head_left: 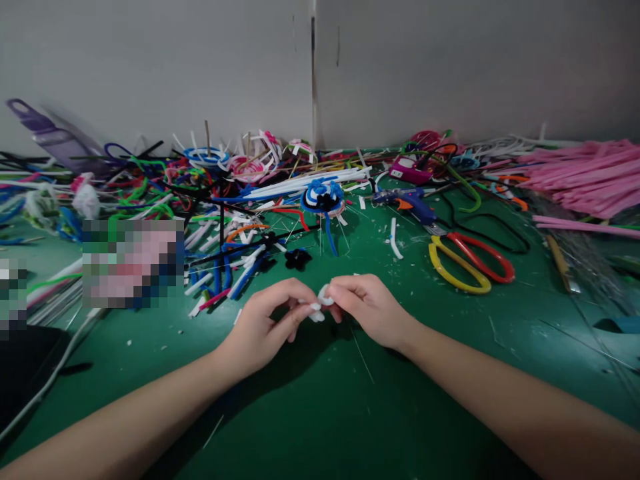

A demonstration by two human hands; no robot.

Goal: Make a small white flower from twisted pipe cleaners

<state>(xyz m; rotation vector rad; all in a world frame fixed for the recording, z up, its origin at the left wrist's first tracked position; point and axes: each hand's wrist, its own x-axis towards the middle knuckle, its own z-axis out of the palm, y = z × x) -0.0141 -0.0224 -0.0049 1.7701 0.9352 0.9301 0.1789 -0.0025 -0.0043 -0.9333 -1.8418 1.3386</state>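
Between my two hands is a short white pipe cleaner (327, 295), bent into a small curl. My left hand (270, 320) pinches its left end between thumb and forefinger. On the other side my right hand (370, 307) grips the curled part with its fingertips. Both hands are raised slightly over the green table (310, 413), and the fingers partly cover the white piece. Just beyond them lies a black flower shape (298, 259). Farther back sits a blue, white and black coiled pipe-cleaner piece (323, 197) with a blue stem.
Scissors (470, 263) with yellow and red handles lie at right, beside a blue glue gun (413, 203). Pink pipe cleaners (590, 177) pile up at far right. Cut pieces (220, 277) scatter at left. A purple bottle (60, 140) leans near the wall; a white cable (60, 373) runs at left.
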